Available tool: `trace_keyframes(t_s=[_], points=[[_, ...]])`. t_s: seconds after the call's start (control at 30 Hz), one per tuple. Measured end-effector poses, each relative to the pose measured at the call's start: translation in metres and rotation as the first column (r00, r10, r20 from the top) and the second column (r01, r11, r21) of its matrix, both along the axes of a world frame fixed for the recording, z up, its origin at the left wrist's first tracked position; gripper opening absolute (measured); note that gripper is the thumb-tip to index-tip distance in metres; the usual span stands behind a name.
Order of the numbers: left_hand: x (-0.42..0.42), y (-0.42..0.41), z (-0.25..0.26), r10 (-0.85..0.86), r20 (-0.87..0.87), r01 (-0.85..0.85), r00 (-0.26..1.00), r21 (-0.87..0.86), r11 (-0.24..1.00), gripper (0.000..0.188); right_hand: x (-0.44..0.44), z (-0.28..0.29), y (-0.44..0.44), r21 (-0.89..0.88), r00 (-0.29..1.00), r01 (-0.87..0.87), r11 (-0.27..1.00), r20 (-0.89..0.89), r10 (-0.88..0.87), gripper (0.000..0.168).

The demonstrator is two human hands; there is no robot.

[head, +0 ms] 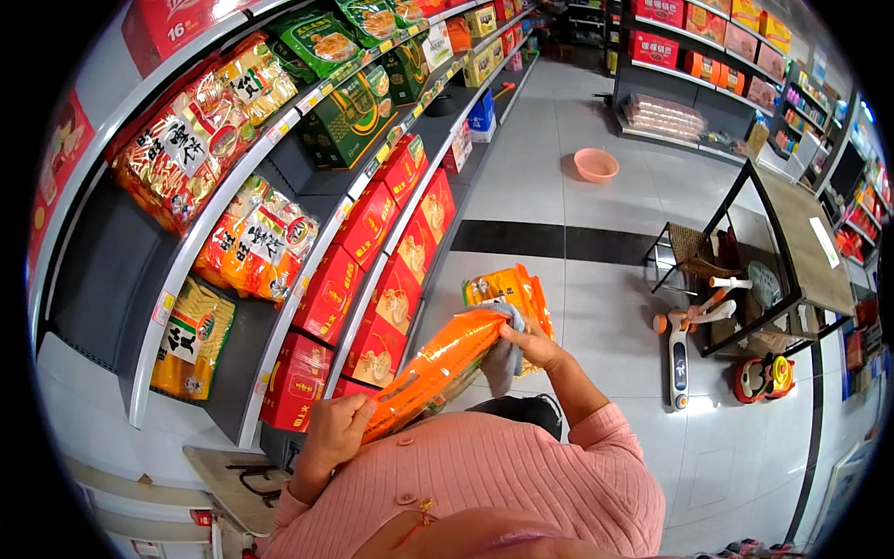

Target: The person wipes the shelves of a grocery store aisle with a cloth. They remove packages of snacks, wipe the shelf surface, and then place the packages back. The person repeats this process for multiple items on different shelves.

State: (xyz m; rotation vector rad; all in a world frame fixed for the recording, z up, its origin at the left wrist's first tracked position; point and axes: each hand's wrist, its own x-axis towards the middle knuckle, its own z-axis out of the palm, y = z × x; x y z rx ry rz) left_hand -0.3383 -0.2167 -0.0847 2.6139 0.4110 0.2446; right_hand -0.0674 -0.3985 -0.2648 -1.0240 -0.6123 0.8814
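My left hand [339,430] grips the lower end of an orange plastic snack bag [433,363], held slantwise in front of my chest. At the bag's upper end, my right hand [534,342] holds a grey cloth [501,367] against the packaging. Beyond that hand, more orange and yellow snack bags [513,283] show low down, partly hidden by the cloth and the held bag. Large snack packs stand on the shelves to my left, among them a red one [188,150], an orange one [255,241] and a yellow one [192,342].
Red drink cartons [328,293] fill the lower shelves at left. A pink plastic basin [596,165] lies on the tiled floor ahead. At right are a white and orange children's scooter [677,356], a red toy car [763,379], a wicker chair [688,248] and a black-framed table [803,237].
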Motion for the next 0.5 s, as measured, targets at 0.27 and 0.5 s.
trace_keyframes(t_s=[0.27,0.5], points=[[-0.011,0.002,0.002,0.063,0.038,-0.061,0.997,-0.050,0.997,0.030,-0.016,0.017,0.041,0.125,0.942,0.335,0.934,-0.036,-0.333,0.033],[-0.017,0.009,-0.011,0.031,0.114,-0.021,0.993,-0.085,0.996,0.030,-0.015,0.057,0.055,0.037,0.883,0.467,0.884,-0.075,-0.463,0.027]])
